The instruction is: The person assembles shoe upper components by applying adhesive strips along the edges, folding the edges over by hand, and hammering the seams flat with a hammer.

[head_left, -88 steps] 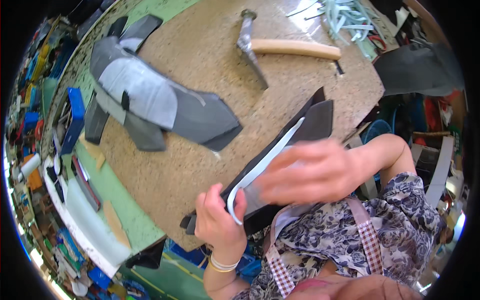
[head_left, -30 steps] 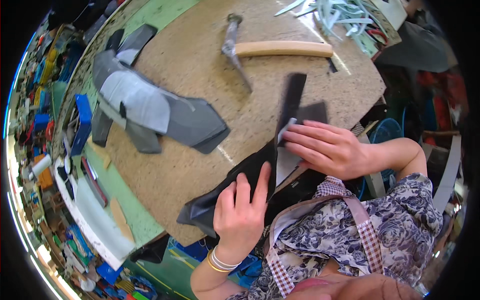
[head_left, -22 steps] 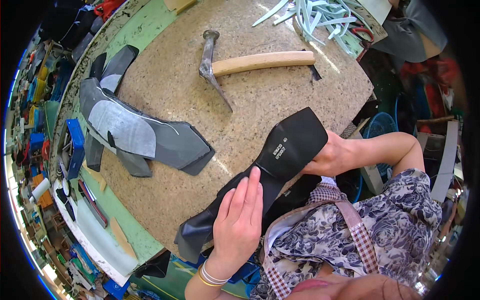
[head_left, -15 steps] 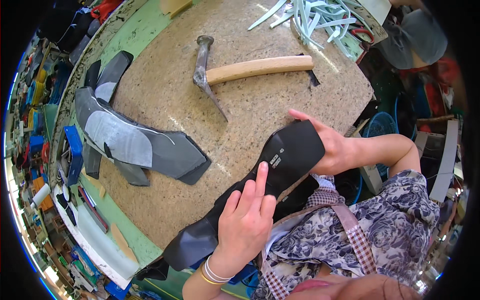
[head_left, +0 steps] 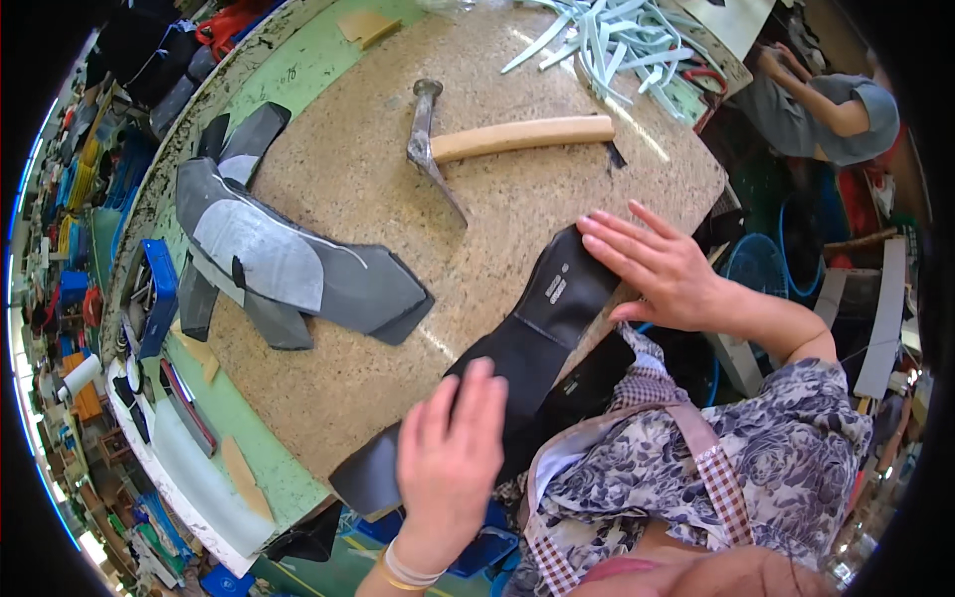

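A long black leather shoe-upper piece (head_left: 547,328) lies along the near edge of the stone slab, small light print showing near its right end. My right hand (head_left: 652,264) rests on that right end with fingers stretched and thumb apart. Over the left part of the same piece is my left hand (head_left: 453,448), fingers extended and slightly blurred; whether it touches the leather I cannot tell. Farther off lies a hammer (head_left: 522,137) with a wooden handle and a metal head. To the left sits a stack of grey and black upper pieces (head_left: 288,259) with a pale patch.
Pale blue strips (head_left: 622,45) are heaped at the slab's far edge, beside red-handled scissors (head_left: 708,78). A blue tray (head_left: 159,294) and a red-and-dark pen-like tool (head_left: 187,406) lie at left. Another person (head_left: 826,109) sits at far right. Blue baskets (head_left: 753,264) stand below the table.
The black piece has gone from lifted and bent at its right end to lying flat. My right hand moved from beneath it to on top; my left hand drew back toward the left.
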`<state>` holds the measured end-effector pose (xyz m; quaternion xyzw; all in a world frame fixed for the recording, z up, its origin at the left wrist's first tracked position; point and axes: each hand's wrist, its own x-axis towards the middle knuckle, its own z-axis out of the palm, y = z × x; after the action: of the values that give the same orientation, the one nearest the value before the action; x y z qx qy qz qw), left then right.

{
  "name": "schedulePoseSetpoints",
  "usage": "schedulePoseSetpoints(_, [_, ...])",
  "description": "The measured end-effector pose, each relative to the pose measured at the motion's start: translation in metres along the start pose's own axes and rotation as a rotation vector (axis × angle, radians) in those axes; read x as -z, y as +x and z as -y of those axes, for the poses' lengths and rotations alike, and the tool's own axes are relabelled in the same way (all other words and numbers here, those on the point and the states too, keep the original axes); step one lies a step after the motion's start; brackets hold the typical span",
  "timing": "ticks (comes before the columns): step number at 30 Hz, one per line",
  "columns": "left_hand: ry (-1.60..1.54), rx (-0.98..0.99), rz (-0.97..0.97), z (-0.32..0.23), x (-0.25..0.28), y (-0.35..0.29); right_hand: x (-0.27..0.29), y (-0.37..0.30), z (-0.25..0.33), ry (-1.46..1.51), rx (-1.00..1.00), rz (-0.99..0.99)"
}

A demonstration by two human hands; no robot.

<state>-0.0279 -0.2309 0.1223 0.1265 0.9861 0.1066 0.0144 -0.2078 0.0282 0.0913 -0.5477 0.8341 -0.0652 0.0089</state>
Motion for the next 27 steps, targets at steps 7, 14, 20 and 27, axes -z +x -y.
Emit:
schedulePoseSetpoints(7, [-0.112,0.110,-0.068,0.025,-0.004,-0.015,-0.029,0.080,0.111,0.637,0.325,-0.254])
schedulePoseSetpoints(14, [-1.119,0.669,-0.413,0.057,0.002,-0.043,-0.011,0.098,0.097,0.868,-0.026,0.023])
schedulePoseSetpoints(20, [-0.916,0.500,-0.381,0.086,-0.024,-0.031,-0.022,0.089,0.098,0.758,0.230,-0.066])
schedulePoseSetpoints(27, [-0.091,-0.178,-0.241,0.097,-0.002,-0.029,-0.039,0.066,0.120,-0.031,0.491,-0.236])
